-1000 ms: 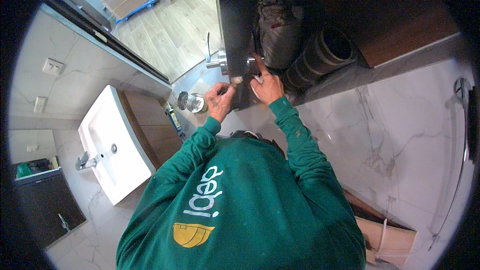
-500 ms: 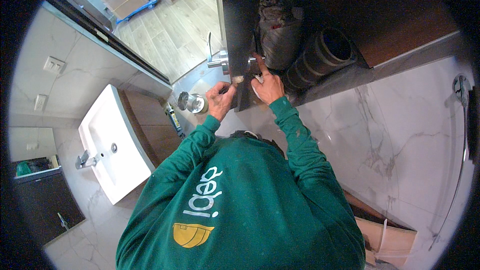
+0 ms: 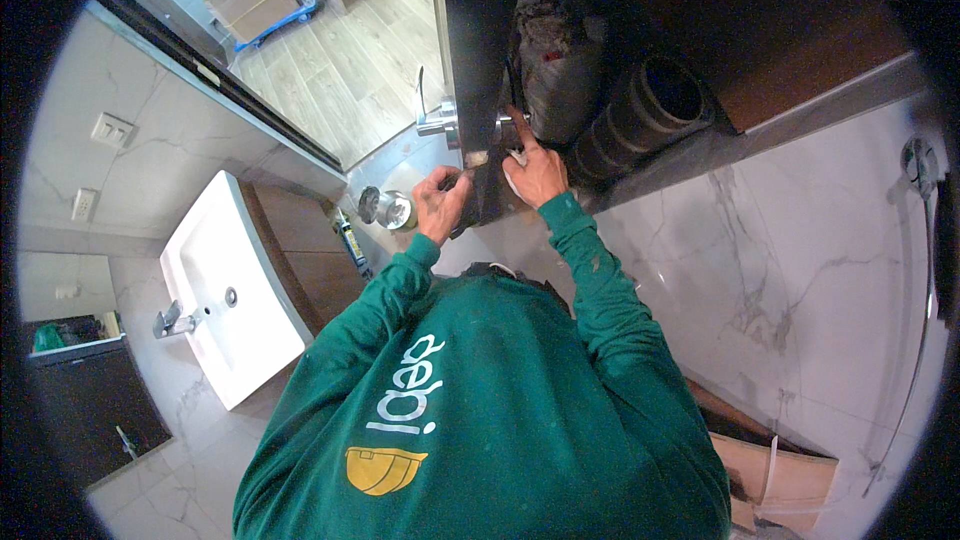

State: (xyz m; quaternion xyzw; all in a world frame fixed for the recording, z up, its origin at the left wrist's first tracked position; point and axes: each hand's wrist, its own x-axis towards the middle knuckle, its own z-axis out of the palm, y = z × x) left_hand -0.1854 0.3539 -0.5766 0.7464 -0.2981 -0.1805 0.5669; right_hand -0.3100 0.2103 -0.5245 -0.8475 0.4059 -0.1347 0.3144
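A dark door (image 3: 485, 25) stands edge-on in front of me, with a chrome lever handle (image 3: 436, 124) on its left side. My left hand (image 3: 440, 205) is at the door edge, fingers pinched together on something too small to make out. A small cream-coloured patch (image 3: 478, 158) shows just beyond those fingertips. Over on the door's right side, my right hand (image 3: 540, 178) stretches its index finger up to the handle part (image 3: 508, 124) there. A small white wad (image 3: 517, 156) shows between its thumb and the curled fingers.
Left of my hands stand open metal tins (image 3: 393, 208) and a sealant tube (image 3: 350, 240). A white washbasin (image 3: 215, 285) juts out at the left. Behind the door are a grey filled sack (image 3: 560, 90) and a dark ribbed cylinder (image 3: 630, 125). A shower hose (image 3: 925, 290) hangs at the right.
My left hand has shifted very slightly beside the door edge, and the cream patch shows a little more fully. The right hand keeps its place at the handle.
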